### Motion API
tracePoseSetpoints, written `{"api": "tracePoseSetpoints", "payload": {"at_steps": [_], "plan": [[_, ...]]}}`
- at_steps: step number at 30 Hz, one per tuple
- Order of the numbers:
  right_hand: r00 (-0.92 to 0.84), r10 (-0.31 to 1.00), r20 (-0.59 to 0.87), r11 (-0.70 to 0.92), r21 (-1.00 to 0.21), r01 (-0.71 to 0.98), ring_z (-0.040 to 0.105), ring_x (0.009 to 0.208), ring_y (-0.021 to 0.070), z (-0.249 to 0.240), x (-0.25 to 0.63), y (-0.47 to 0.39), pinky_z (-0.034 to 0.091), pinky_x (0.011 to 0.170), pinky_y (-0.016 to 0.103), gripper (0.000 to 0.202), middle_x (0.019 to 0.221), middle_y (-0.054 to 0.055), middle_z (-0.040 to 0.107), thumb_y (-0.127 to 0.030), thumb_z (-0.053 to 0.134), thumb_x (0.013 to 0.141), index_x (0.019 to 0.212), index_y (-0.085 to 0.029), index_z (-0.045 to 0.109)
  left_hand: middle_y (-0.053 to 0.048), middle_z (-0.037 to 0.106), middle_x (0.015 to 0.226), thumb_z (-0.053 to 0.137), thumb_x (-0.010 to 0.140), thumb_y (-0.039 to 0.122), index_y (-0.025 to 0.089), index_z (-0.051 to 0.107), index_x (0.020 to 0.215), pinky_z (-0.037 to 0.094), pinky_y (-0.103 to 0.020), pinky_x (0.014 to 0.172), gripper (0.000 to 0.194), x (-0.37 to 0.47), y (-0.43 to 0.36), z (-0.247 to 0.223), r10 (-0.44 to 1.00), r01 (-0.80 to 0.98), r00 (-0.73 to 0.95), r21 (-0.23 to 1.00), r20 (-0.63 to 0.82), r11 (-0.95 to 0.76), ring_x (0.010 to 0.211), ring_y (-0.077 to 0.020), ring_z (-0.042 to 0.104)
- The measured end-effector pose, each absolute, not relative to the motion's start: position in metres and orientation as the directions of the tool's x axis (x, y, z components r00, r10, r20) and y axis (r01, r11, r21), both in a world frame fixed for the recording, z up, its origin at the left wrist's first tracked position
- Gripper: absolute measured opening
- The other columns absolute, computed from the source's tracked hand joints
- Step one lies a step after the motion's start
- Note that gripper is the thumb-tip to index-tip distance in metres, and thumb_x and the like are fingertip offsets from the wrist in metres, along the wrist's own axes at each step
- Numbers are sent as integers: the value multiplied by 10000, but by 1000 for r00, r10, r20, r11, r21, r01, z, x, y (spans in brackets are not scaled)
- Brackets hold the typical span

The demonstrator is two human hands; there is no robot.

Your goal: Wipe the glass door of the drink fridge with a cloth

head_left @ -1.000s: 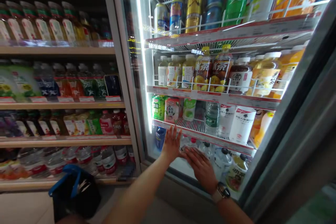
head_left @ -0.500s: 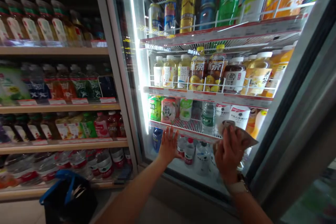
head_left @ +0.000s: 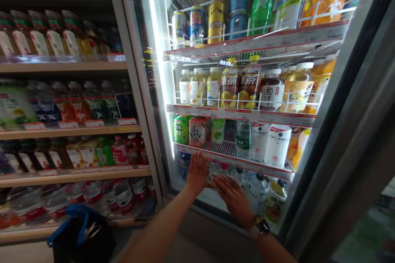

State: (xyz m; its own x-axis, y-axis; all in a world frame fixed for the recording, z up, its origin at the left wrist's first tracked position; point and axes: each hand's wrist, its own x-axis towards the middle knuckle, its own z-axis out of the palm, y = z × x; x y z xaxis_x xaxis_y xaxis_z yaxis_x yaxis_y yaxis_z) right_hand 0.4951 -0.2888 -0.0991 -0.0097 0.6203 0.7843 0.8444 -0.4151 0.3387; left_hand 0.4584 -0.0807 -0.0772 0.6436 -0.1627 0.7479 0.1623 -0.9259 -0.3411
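Note:
My left hand (head_left: pixel 197 172) is held up with its fingers stretched out, flat against the glass front of a lit drinks cooler, below the shelf with the green and pink cartons. Nothing shows in it. Close beside it on the right, my right hand (head_left: pixel 230 195) lies flat on the glass, fingers stretched and close together; whatever may be under the palm is hidden. A dark watch (head_left: pixel 261 225) is on the right wrist. Behind the glass stand white cartons (head_left: pixel 277 146), a green-labelled water bottle (head_left: pixel 244 139) and tea bottles (head_left: pixel 230 86).
At the left, open shelves (head_left: pixel 77 125) hold rows of bottles. A black bag with blue handles (head_left: pixel 83 234) stands at the lower left. The cooler's dark frame (head_left: pixel 333 119) runs along the right. Cans (head_left: pixel 216 20) fill part of an upper cooler shelf.
My right hand has moved left and down, close to my left hand, and its fingers have straightened. The greyish cloth or paper it held is out of sight. My left hand has barely moved.

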Motion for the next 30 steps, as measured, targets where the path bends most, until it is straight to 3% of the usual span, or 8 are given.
{"api": "tracePoseSetpoints", "payload": {"at_steps": [3,6,11,13,16,23,27,30], "plan": [[43,540,840,-494,275,825,365,1410,153,-73,497,-300,245,1206,384,612,1437,17,530,4,374,867,1426,-225,471,-281,163,1576,646,618,809,74,195,1523,275,-631,1119,1250,459,-79,-78,-158,168,662,-350,733,-921,1455,-456,186],[99,368,925,-610,160,776,344,1427,196,-39,502,-319,207,1213,451,587,1426,62,539,-41,406,910,1471,-216,407,-276,224,1563,648,605,817,85,240,1515,255,-632,1130,1237,459,-79,-78,-154,147,683,-341,714,-929,1452,-453,206],[90,-8,996,-696,-70,714,312,1441,300,-5,514,-343,181,1189,574,597,1542,121,370,-110,446,938,1514,-217,331,-273,213,1567,638,612,825,93,224,1519,252,-640,1129,1237,458,-81,-78,-126,166,697,-330,706,-929,1457,-443,195],[88,-66,994,-702,-109,704,319,1435,319,-6,516,-342,176,1180,603,589,1544,127,363,-117,429,942,1515,-212,331,-291,227,1555,653,581,837,74,229,1514,272,-641,1119,1277,457,-82,-77,-144,161,686,-342,713,-926,1449,-455,209],[98,42,994,-701,-41,712,353,1420,303,-22,512,-329,195,1181,591,593,1488,114,455,-127,415,949,1524,-223,308,-298,256,1541,672,577,823,72,256,1505,288,-640,1112,1265,457,-82,-76,-152,147,682,-337,716,-930,1444,-458,222],[18,567,824,-456,296,839,385,1399,174,-89,493,-288,273,1200,375,578,1443,20,525,-7,389,875,1409,-201,496,-273,197,1571,672,672,723,97,209,1523,284,-621,1124,1153,458,-82,-79,-141,176,656,-331,742,-927,1453,-437,214],[-39,671,741,-363,374,854,399,1383,168,-109,492,-282,378,1139,361,616,1480,27,482,26,370,831,1399,-174,501,-264,182,1579,642,804,525,94,180,1530,287,-574,1138,962,458,-81,-80,-182,164,574,-331,798,-929,1457,-406,227],[-26,671,741,-376,370,849,398,1383,157,-101,494,-285,380,1134,353,615,1475,29,487,19,382,840,1410,-185,487,-275,213,1568,633,763,637,78,209,1521,297,-585,1126,1033,458,-79,-80,-202,155,561,-342,803,-927,1447,-431,240]]}}
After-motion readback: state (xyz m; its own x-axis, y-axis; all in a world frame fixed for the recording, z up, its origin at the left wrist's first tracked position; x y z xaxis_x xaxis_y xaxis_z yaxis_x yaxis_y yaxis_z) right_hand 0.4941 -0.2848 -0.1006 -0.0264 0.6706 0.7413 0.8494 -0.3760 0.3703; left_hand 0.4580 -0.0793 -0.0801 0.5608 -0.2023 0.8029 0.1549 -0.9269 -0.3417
